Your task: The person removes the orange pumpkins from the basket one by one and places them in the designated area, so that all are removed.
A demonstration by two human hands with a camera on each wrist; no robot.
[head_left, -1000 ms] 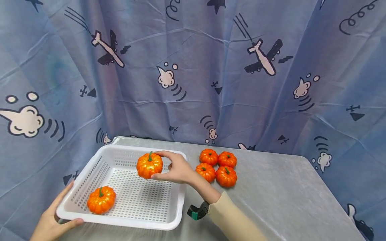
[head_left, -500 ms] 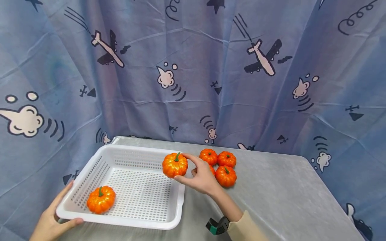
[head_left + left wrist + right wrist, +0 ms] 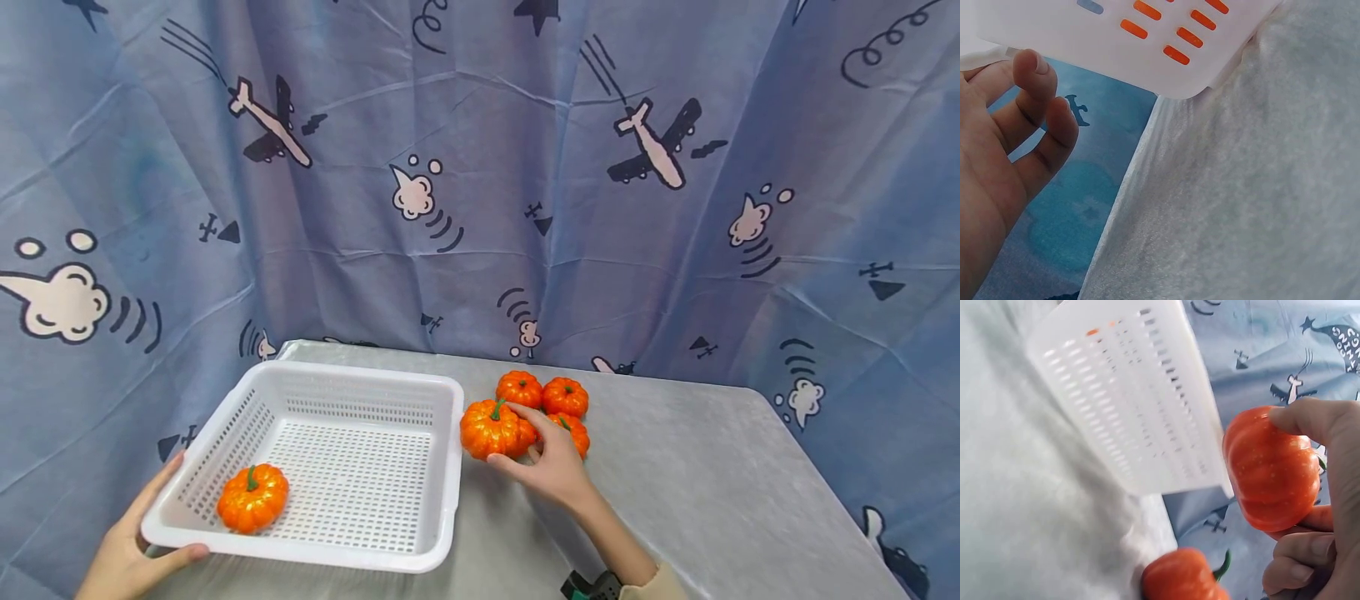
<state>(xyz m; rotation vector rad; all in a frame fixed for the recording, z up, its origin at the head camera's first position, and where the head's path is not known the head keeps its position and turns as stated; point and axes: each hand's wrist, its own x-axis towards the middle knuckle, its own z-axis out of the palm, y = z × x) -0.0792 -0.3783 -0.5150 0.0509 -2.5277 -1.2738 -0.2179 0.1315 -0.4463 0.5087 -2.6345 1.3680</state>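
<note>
My right hand [image 3: 542, 454] grips a small orange pumpkin [image 3: 489, 429] [image 3: 1271, 469] just right of the white perforated basket [image 3: 447, 467], low over the grey table beside a cluster of other small pumpkins [image 3: 564, 397]. One of these pumpkins [image 3: 1180, 578] shows below the held one in the right wrist view. A single orange pumpkin [image 3: 252, 497] lies in the basket's near left corner. My left hand [image 3: 127, 554] holds the basket's near left rim, thumb on top and fingers [image 3: 1035, 94] under the basket [image 3: 1147, 50].
The grey cloth-covered table [image 3: 675, 483] stretches right of the pumpkins. A blue curtain with airplane and cloud prints [image 3: 480, 167] hangs close behind and on both sides. The table's left edge [image 3: 1122, 206] runs just beside the basket.
My right hand carried the pumpkin from above the basket's middle rightward over its right wall and down beside the pumpkin cluster. The left hand and basket stayed put.
</note>
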